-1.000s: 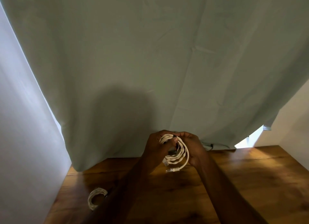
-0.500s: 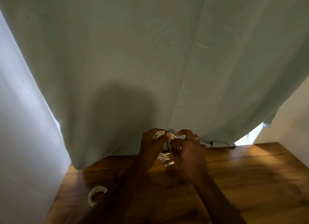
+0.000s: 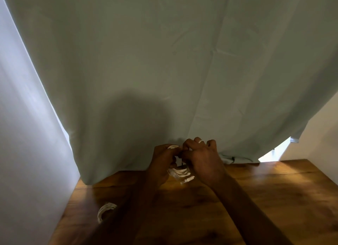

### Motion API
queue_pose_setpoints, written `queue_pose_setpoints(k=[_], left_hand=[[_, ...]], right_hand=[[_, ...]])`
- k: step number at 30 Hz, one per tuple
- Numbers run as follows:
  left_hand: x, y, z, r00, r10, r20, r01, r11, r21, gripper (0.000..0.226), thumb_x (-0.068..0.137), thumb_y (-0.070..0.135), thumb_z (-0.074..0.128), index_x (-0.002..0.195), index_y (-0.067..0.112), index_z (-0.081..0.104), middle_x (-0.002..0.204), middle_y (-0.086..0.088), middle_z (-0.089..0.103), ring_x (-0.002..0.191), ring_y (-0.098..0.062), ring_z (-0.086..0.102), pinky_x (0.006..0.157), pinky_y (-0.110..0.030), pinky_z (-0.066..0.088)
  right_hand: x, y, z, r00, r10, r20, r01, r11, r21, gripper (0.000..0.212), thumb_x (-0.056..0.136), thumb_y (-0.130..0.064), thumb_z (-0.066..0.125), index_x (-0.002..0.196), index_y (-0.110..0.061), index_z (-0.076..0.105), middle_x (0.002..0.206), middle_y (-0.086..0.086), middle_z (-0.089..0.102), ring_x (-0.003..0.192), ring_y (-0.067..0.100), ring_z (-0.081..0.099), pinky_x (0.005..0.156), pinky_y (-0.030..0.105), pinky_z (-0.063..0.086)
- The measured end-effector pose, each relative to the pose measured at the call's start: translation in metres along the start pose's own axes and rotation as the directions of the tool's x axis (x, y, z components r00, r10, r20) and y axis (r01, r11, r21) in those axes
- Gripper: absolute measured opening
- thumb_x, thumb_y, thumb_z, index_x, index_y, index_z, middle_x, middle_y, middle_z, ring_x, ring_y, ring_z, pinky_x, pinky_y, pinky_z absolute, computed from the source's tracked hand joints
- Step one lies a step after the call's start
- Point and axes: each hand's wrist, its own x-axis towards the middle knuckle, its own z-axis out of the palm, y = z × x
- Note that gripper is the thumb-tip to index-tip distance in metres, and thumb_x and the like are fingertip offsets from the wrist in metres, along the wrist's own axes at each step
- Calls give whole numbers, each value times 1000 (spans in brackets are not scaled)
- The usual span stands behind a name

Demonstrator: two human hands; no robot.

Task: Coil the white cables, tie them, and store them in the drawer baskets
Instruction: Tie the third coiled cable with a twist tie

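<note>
Both hands, my left hand [image 3: 161, 163] and right hand [image 3: 203, 160], are pinching the coiled white cable [image 3: 180, 171] above the wooden table [image 3: 274, 199]; another coil [image 3: 105, 209] lies on that table's left side.

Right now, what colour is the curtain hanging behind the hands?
Pale grey-green, plain with no pattern; the curtain shows in the head view, the only one.

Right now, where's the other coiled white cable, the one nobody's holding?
In the head view, the loose coiled cable lies on the wooden table at lower left, near the white wall, beside the left forearm and well below the left hand.
</note>
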Motion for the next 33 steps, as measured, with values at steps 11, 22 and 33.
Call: queue_pose_setpoints(k=[11,22,33], left_hand=[[-2,3,3,987,-42,156,65,988,-142,15,95,6,56,84,5,65,57,2,61,45,-9,33,40,-20,26],[-4,-8,7,993,109,44,-108,994,-20,13,88,9,69,99,3,69,81,-8,70,60,-9,64,49,-23,47],[-5,-8,6,973,204,109,-213,974,75,14,87,0,69,101,-1,70,77,-2,70,59,-4,65,47,-14,46]], right_hand=[[-20,12,16,941,319,-115,-95,572,815,26,89,1,70,103,-18,80,110,-11,69,112,16,59,88,24,50],[1,5,-2,730,675,111,-207,64,976,11,83,1,75,92,-5,76,82,11,77,79,27,75,71,32,60],[9,29,-14,860,511,-3,-316,537,782,14,78,-3,81,89,-12,81,79,-7,77,70,2,71,68,14,54]])
